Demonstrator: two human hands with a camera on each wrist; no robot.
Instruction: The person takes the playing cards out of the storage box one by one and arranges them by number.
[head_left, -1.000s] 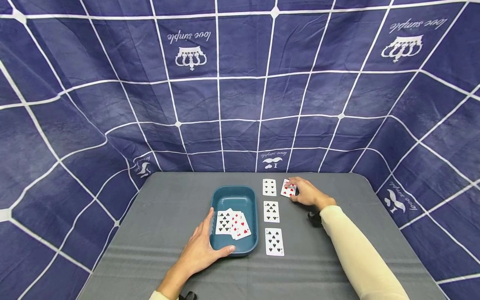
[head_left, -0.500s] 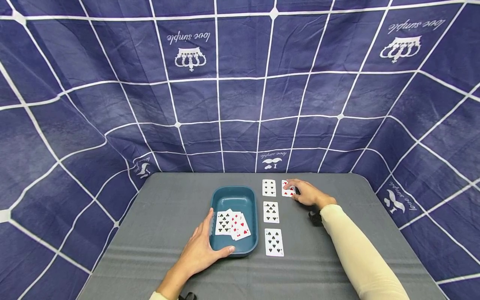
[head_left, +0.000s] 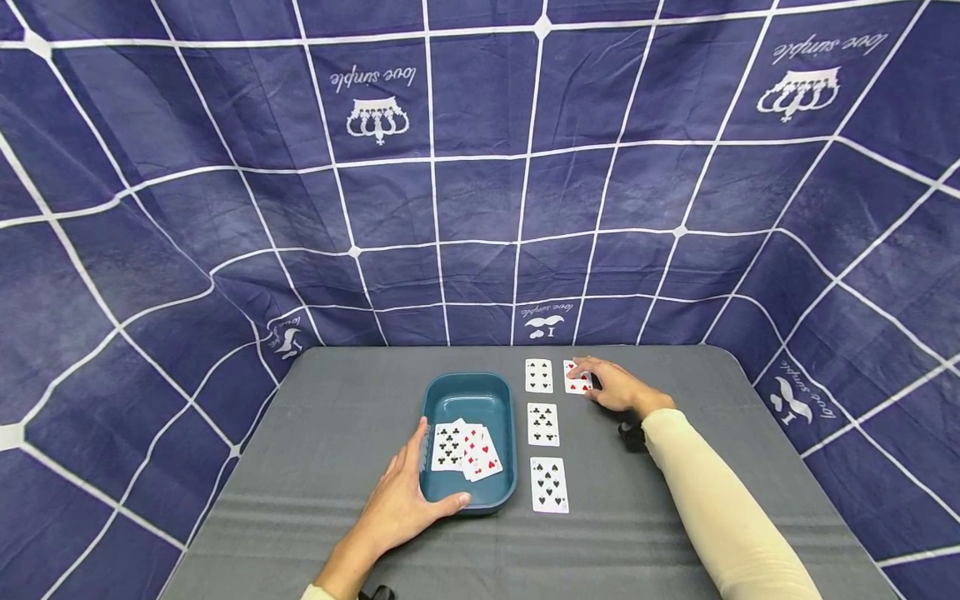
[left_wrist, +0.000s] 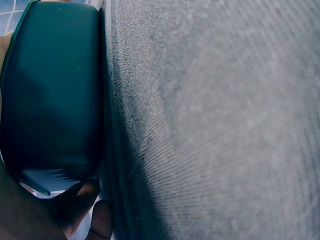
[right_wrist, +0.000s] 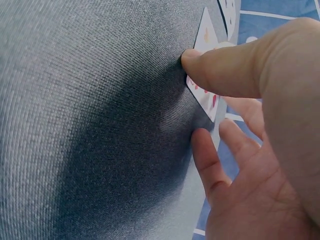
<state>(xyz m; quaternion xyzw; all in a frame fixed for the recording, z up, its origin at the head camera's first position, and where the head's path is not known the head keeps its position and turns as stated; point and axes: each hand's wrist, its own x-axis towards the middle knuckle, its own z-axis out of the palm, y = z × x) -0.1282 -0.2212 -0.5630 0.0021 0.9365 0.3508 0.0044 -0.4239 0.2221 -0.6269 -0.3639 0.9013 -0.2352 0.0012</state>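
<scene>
My left hand point(head_left: 397, 504) rests at the left side and near corner of a blue-green tray point(head_left: 472, 500), fingers along the wall and thumb at the front rim. Overlapping playing cards lie inside, a clubs card point(head_left: 447, 448) to the left and red-suited cards point(head_left: 483, 454) to the right. At the back of the table my right hand point(head_left: 618, 389) holds a hearts playing card point(head_left: 576, 387) flat on the cloth between thumb and index finger. Up close in the right wrist view, the thumb point(right_wrist: 225, 70) touches the edge of that card point(right_wrist: 204, 97); its other fingers are spread.
Three black-suited cards stand in a column right of the tray: one at the back point(head_left: 538, 376), a clubs card point(head_left: 542, 425) in the middle and a spades card point(head_left: 550, 485) nearest. Grey cloth covers the table point(head_left: 337, 408). A blue gridded curtain point(head_left: 480, 200) rises behind it.
The hearts card has turned slightly to lie straighter beside the back card, with my right hand shifting a little with it. My left hand and the tray have stayed put.
</scene>
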